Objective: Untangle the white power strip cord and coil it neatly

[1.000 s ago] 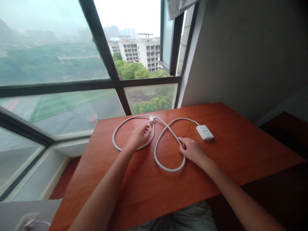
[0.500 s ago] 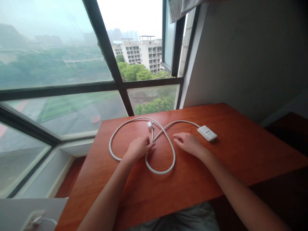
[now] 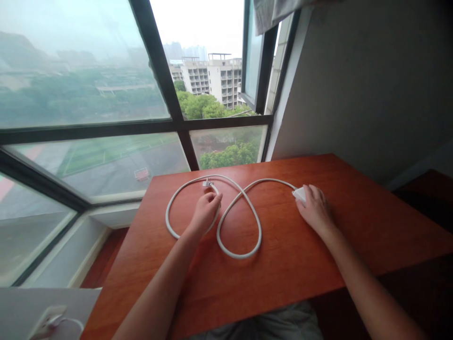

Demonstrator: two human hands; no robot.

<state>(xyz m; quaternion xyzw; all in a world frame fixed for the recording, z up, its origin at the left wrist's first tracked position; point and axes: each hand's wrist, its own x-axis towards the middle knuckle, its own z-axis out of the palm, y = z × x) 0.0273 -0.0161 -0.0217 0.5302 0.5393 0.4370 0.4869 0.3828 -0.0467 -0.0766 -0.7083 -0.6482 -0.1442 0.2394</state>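
Note:
A white extension cord (image 3: 239, 253) lies in two loops on the red-brown wooden table (image 3: 371, 222). My left hand (image 3: 206, 212) rests on the cord just short of its plug (image 3: 208, 183), with the fingers curled round the cable. My right hand (image 3: 316, 208) lies over the white socket block (image 3: 299, 193) at the cord's other end, covering most of it with bent fingers.
A large window with dark frames (image 3: 170, 89) rises behind the table's far edge. A grey wall (image 3: 371, 80) stands at the right. At the lower left, a white wall socket with a thin cable (image 3: 49, 321) shows below the table.
My right hand has moved right from the cord's crossing onto the socket block. My left hand has slid up the cord towards the plug, and the plug has shifted left.

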